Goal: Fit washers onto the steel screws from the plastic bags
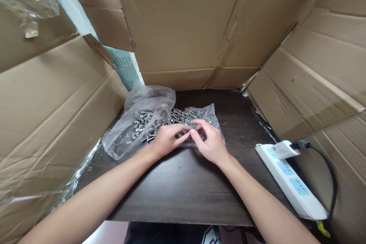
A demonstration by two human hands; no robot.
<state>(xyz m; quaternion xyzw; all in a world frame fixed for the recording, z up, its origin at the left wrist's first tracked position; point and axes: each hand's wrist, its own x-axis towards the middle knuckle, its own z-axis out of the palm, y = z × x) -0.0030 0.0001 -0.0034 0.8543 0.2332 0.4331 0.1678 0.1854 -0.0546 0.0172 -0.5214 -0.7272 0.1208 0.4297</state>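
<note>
My left hand point(170, 137) and my right hand point(210, 142) meet at the fingertips, both with thumb and fingers pinched. Whatever lies between the fingertips is too small or hidden to make out. Just beyond and beneath them, a clear plastic bag point(211, 112) lies flat with loose metal bolts point(183, 115) and several washers on it. Something reddish shows below the fingers, mostly covered. Left of my hands, a larger, crumpled clear plastic bag point(120, 137) holds a pile of bolts point(142, 119).
A dark wooden table point(177, 190) carries everything. Tall cardboard panels point(185, 19) wall it in at the back, left and right. On the right lies a white power strip point(297, 187) with a white plug-in adapter point(283, 149) and a black cable point(328, 164).
</note>
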